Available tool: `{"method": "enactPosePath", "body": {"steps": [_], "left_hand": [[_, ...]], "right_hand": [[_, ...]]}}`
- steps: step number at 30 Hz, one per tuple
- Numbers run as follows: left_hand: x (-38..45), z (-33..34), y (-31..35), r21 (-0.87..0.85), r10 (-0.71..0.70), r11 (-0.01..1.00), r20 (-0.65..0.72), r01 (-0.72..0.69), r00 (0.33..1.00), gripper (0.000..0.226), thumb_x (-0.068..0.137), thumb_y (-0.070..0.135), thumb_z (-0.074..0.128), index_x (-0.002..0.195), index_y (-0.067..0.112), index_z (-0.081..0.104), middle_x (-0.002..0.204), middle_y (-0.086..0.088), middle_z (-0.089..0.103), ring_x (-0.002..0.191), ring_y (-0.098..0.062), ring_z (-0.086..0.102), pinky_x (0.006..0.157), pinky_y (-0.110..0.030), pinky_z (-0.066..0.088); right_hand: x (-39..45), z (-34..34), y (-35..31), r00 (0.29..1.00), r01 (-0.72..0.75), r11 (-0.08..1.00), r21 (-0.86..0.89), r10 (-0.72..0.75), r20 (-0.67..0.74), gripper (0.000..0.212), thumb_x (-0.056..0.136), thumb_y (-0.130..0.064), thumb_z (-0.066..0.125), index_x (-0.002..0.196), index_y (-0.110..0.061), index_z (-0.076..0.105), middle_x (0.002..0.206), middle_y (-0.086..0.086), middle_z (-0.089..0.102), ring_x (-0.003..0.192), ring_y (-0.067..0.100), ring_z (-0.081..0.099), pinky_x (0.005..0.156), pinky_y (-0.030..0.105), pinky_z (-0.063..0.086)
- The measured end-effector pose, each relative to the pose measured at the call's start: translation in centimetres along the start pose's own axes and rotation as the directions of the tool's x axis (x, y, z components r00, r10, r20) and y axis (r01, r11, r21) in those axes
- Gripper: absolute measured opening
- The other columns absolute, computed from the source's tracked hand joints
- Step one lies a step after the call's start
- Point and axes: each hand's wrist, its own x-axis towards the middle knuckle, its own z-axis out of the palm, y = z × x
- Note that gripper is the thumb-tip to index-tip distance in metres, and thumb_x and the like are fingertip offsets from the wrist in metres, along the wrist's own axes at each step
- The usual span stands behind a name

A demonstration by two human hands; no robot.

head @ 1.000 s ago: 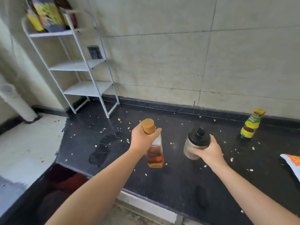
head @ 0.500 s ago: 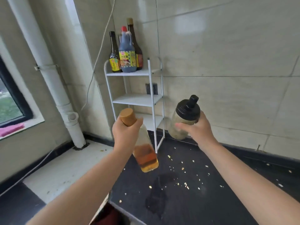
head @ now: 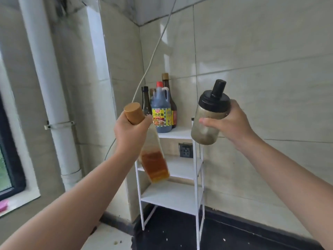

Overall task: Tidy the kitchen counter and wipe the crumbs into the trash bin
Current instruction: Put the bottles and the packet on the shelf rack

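Note:
My left hand (head: 130,134) grips the neck of a clear oil bottle (head: 155,163) with a tan wooden cap; it hangs tilted, amber liquid in its lower part, in front of the white rack's middle shelf. My right hand (head: 228,123) holds a grey seasoning jar (head: 205,130) with a black lid and knob, raised level with the top shelf of the white three-tier rack (head: 173,195). The dark counter (head: 173,233) lies below with a few crumbs on it.
Several dark sauce bottles (head: 161,112) stand on the rack's top shelf. A wall socket (head: 185,150) shows behind the rack. A white pipe (head: 59,123) runs down the left corner beside a window, and a thin cable hangs along the wall.
Both hands lifted the bottle and jar off the counter and carried them left and up to the rack. The view has swung up toward the corner.

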Motion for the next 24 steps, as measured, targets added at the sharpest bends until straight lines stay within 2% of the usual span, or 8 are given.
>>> {"method": "enactPosePath", "body": {"steps": [3, 8, 11, 15, 18, 21, 22, 24], "left_hand": [[4.0, 2.1, 0.7, -0.015, 0.064, 0.998, -0.007, -0.064, 0.998, 0.032, 0.081, 0.014, 0.068, 0.064, 0.020, 0.041, 0.062, 0.004, 0.043, 0.059, -0.009, 0.041, 0.058, -0.021, 0.038], [10.1, 6.0, 1.5, -0.087, 0.124, 0.989, 0.009, -0.123, 0.992, 0.035, 0.078, 0.007, 0.066, 0.060, 0.018, 0.038, 0.058, 0.002, 0.040, 0.055, -0.012, 0.039, 0.054, -0.022, 0.038], [12.6, 8.5, 1.6, -0.089, 0.180, 0.981, 0.084, -0.173, 0.980, 0.033, 0.077, 0.005, 0.064, 0.059, 0.017, 0.039, 0.056, 0.003, 0.040, 0.051, -0.010, 0.039, 0.048, -0.016, 0.040], [15.3, 11.7, 0.9, -0.094, 0.190, 0.980, 0.183, -0.176, 0.964, 0.031, 0.077, 0.006, 0.064, 0.061, 0.016, 0.039, 0.059, 0.002, 0.040, 0.055, -0.012, 0.039, 0.054, -0.024, 0.037], [16.8, 13.5, 0.1, -0.101, 0.178, 0.982, 0.234, -0.158, 0.956, 0.031, 0.078, 0.007, 0.063, 0.063, 0.017, 0.038, 0.061, 0.002, 0.038, 0.054, -0.011, 0.039, 0.052, -0.022, 0.036], [18.4, 15.1, -0.8, -0.100, 0.142, 0.988, 0.254, -0.120, 0.957, 0.031, 0.079, 0.008, 0.062, 0.064, 0.017, 0.038, 0.063, 0.001, 0.038, 0.056, -0.012, 0.039, 0.054, -0.023, 0.036], [19.0, 15.6, -1.1, -0.086, 0.135, 0.989, 0.259, -0.116, 0.957, 0.031, 0.079, 0.008, 0.063, 0.064, 0.018, 0.038, 0.063, 0.001, 0.038, 0.056, -0.012, 0.039, 0.054, -0.023, 0.035], [19.9, 16.3, -1.8, -0.060, 0.124, 0.992, 0.273, -0.111, 0.954, 0.030, 0.079, 0.009, 0.063, 0.065, 0.018, 0.038, 0.065, 0.001, 0.039, 0.057, -0.011, 0.039, 0.053, -0.023, 0.035]], "right_hand": [[5.0, 1.6, 0.1, 0.999, 0.032, 0.999, 0.040, -0.031, -0.030, 0.066, 0.068, -0.013, 0.079, 0.123, -0.012, 0.044, 0.107, -0.004, 0.054, 0.097, 0.013, 0.053, 0.081, 0.026, 0.041], [12.9, 4.8, 2.0, 0.999, 0.039, 0.997, 0.069, -0.037, -0.023, 0.064, 0.067, -0.013, 0.080, 0.121, -0.012, 0.046, 0.109, -0.001, 0.055, 0.100, 0.016, 0.054, 0.085, 0.029, 0.044], [16.5, 6.8, 4.4, 0.999, 0.037, 0.999, 0.001, -0.037, 0.004, 0.059, 0.065, -0.013, 0.079, 0.117, -0.009, 0.052, 0.106, 0.003, 0.060, 0.098, 0.019, 0.058, 0.077, 0.026, 0.045], [20.2, 8.2, 8.5, 0.999, -0.027, 0.995, -0.099, 0.029, 0.016, 0.062, 0.055, -0.020, 0.079, 0.111, -0.006, 0.056, 0.105, 0.008, 0.064, 0.099, 0.022, 0.061, 0.063, 0.021, 0.043], [21.5, 8.2, 10.4, 0.994, -0.089, 0.983, -0.160, 0.099, 0.052, 0.070, 0.065, -0.013, 0.077, 0.124, -0.007, 0.041, 0.115, 0.007, 0.055, 0.106, 0.023, 0.055, 0.078, 0.027, 0.044], [22.9, 8.1, 11.5, 0.977, -0.063, 0.958, -0.281, 0.116, 0.179, 0.096, 0.068, -0.013, 0.076, 0.144, -0.014, 0.016, 0.134, 0.009, 0.045, 0.121, 0.027, 0.046, 0.094, 0.033, 0.042], [23.2, 8.2, 11.6, 0.968, -0.035, 0.943, -0.331, 0.115, 0.225, 0.101, 0.068, -0.014, 0.076, 0.146, -0.017, 0.013, 0.138, 0.008, 0.043, 0.125, 0.027, 0.044, 0.098, 0.034, 0.041], [23.9, 8.4, 11.7, 0.949, 0.016, 0.895, -0.445, 0.127, 0.289, 0.094, 0.068, -0.016, 0.076, 0.144, -0.017, 0.022, 0.138, 0.009, 0.046, 0.123, 0.026, 0.046, 0.097, 0.033, 0.043]]}}
